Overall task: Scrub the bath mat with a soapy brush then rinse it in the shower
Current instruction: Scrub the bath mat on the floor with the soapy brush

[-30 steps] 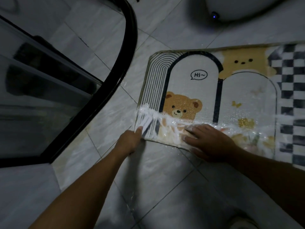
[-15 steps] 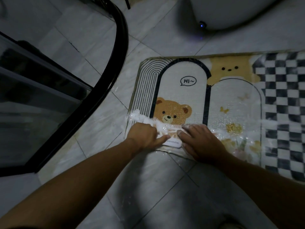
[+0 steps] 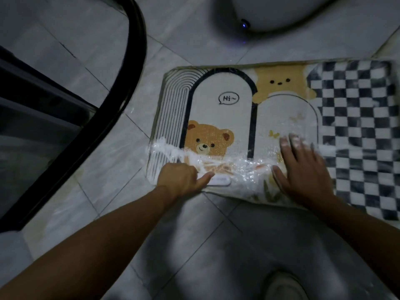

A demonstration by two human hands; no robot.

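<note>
1. Bath mat (image 3: pixel 227 118): laid flat on the tiled floor (image 3: pixel 194 234), right of centre. It is printed with two arches, a brown bear, a "Hi~" speech bubble, a yellow bear at the far edge and a black-and-white check panel on the right. Its near edge is turned toward the person.
2. Foam (image 3: pixel 171 150): white suds are spread in a band across the near part of the mat, from the striped left corner toward the right arch. The surface there is seen to be wet and glossy.
3. Brush (image 3: pixel 219 181): a white oblong body is seen at the near left edge of the mat, pressed onto it. The bristles are hidden.
4. Left hand (image 3: pixel 179 178): the fingers are curled over the brush, which is gripped from the left, and the thumb is laid along its top.
5. Right hand (image 3: pixel 303 169): it is held flat on the mat near the right arch, with the fingers straight and spread, the tips whitened with suds, and nothing held.
6. Shower frame (image 3: pixel 132 83): a curved black rail with dark glass is placed at the left, apart from the mat.
7. White fixture (image 3: pixel 270 11): it is set at the far edge and a small blue light (image 3: pixel 244 24) is borne on it.
8. Shoe (image 3: pixel 283 286): a pale toe is seen at the near edge.
</note>
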